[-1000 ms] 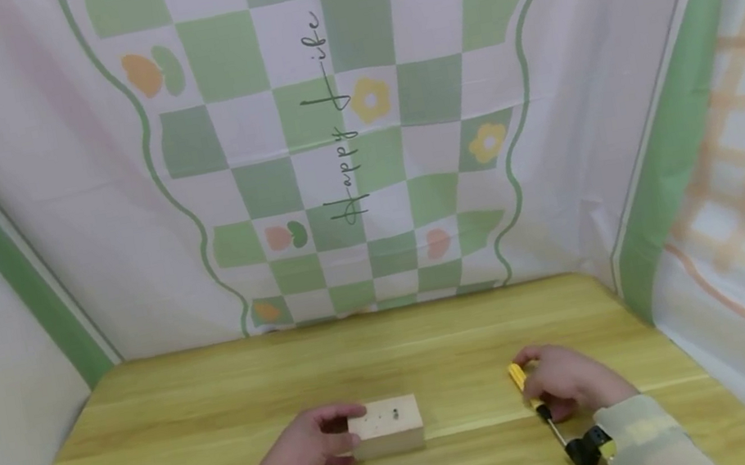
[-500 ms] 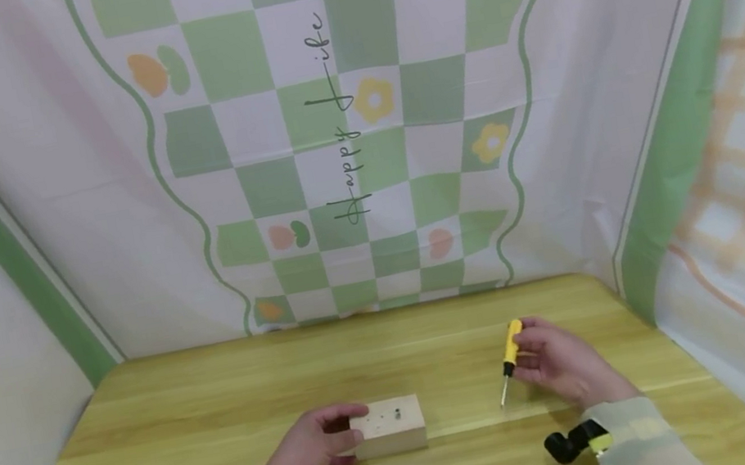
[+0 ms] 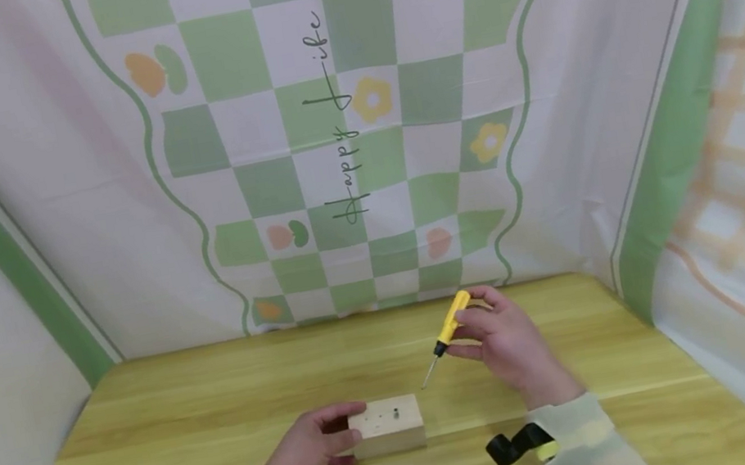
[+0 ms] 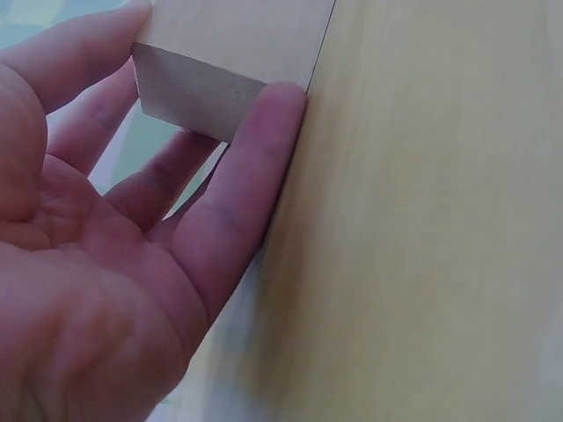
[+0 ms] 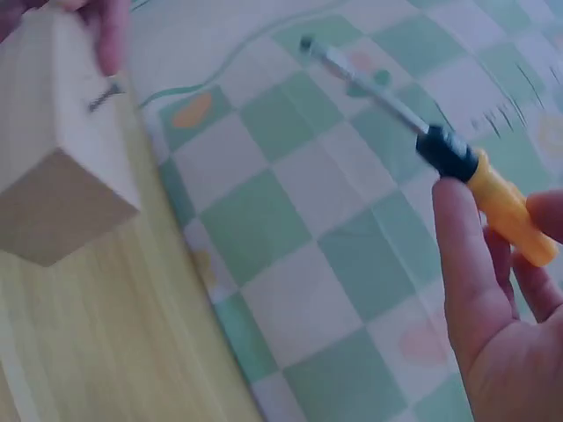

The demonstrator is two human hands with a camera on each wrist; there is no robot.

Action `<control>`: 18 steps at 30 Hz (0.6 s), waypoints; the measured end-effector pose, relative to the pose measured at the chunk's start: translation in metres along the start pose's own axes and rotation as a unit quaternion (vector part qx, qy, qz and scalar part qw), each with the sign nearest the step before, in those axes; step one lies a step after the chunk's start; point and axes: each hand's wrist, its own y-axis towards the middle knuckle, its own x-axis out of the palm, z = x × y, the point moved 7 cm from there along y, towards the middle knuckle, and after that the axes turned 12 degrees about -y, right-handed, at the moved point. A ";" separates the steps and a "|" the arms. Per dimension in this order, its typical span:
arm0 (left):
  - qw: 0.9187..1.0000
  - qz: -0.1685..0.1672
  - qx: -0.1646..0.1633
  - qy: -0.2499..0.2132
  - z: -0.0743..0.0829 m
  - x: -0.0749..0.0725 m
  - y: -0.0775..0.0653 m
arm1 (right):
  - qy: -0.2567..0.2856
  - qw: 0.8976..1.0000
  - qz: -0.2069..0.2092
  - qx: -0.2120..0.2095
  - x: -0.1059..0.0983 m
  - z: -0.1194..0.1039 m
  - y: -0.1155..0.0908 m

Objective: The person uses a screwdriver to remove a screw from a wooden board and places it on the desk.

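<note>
A pale wooden block (image 3: 402, 441) with small holes in its top lies on the table. My left hand (image 3: 302, 451) grips the block's left end between thumb and fingers; the left wrist view shows fingertips (image 4: 280, 110) at its end corners. Near the right end of the top a screw (image 5: 105, 97) sticks up. My right hand (image 3: 515, 340) holds a screwdriver (image 3: 450, 324) by its yellow handle, above the table to the right of the block. Its thin metal shaft (image 5: 374, 90) slants down and left, the tip apart from the block and close to its far right corner in the head view.
The wood-grain table (image 3: 185, 398) stretches around both hands. A checked green and white cloth (image 3: 350, 145) hangs along its far edge, with more cloth at both sides. A black wrist strap device (image 3: 515, 446) hangs at the right sleeve.
My right hand has lifted the screwdriver and carried it left toward the block, turning its tip from toward me to down and left. The left hand and block have stayed put.
</note>
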 end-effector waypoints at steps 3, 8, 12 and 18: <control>1.000 -0.001 0.002 0.000 0.000 -0.001 0.000 | -0.062 0.998 0.022 -0.013 0.014 0.001 -0.002; 1.000 0.001 0.000 0.003 -0.002 -0.002 0.002 | -0.124 0.991 0.043 -0.030 0.031 0.006 -0.006; 1.000 -0.003 0.003 -0.002 -0.003 -0.002 0.003 | -0.145 0.988 0.040 -0.047 0.042 0.007 -0.009; 1.000 -0.008 0.004 -0.006 -0.002 -0.003 0.003 | -0.184 0.980 0.009 -0.076 0.056 0.005 -0.011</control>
